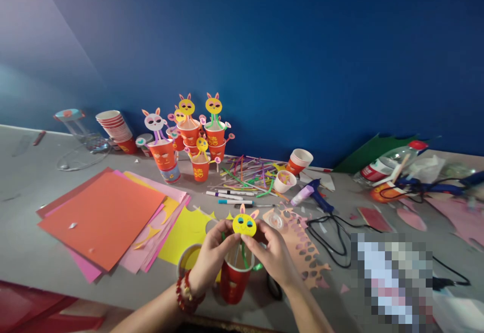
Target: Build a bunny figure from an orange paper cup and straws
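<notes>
A yellow paper bunny face (244,225) with blue eyes and pink ears is pinched between my two hands. My left hand (212,250) is closed on its left edge, thumb at the lower rim. My right hand (275,255) is closed on the right edge in the same way. Below the face a green straw (244,257) runs down into a red paper cup (233,287), which stands upright on the table. A tape roll or round rim (184,261) shows behind my left wrist, partly hidden.
Finished bunny cups (201,169) stand at the back. Coloured paper sheets (108,217) lie left. Markers (234,202), many straws (245,174) and a small white cup (284,181) lie ahead. On the right are a blue glue gun (321,199), its black cord (345,244) and a bottle (393,160).
</notes>
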The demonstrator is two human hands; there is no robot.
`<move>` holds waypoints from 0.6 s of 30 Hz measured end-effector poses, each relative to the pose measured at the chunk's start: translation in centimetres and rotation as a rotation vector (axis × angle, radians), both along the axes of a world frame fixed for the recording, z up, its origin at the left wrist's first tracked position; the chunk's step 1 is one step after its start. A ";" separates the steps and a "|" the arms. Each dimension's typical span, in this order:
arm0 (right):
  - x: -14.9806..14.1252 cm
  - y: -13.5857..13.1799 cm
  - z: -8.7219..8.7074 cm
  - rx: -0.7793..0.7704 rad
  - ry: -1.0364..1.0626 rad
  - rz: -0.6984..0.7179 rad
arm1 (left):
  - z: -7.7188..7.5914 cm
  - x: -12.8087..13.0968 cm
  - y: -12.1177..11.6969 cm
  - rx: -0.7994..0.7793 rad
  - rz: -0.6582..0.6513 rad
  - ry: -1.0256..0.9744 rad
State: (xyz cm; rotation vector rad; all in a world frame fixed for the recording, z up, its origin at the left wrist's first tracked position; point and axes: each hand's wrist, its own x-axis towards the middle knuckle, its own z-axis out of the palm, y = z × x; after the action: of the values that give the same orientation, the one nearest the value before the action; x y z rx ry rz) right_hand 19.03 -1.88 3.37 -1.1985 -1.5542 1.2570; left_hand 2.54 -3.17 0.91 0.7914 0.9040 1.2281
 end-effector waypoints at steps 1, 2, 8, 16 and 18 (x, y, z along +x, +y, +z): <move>0.0 0.1 -0.1 -0.015 0.019 0.007 | 0.0 0.0 0.0 0.001 -0.002 0.000; 0.0 0.1 -0.2 -0.033 0.041 0.015 | 0.0 0.0 0.0 0.001 -0.006 -0.002; -0.2 0.1 -0.3 -0.069 0.122 0.037 | -0.1 0.0 0.2 -0.036 0.007 -0.039; 1.5 -0.5 -0.9 -0.067 0.219 0.024 | -0.1 -0.1 0.1 -0.046 0.053 -0.087; 1.7 -1.1 -1.5 -0.059 0.284 0.076 | -0.1 0.0 0.1 -0.038 0.065 -0.100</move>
State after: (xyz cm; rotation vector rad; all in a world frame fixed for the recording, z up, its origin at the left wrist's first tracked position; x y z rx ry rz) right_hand 20.69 -2.97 1.87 -0.9564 -1.3721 1.4622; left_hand 2.50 -3.03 0.85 0.6687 0.8745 1.2917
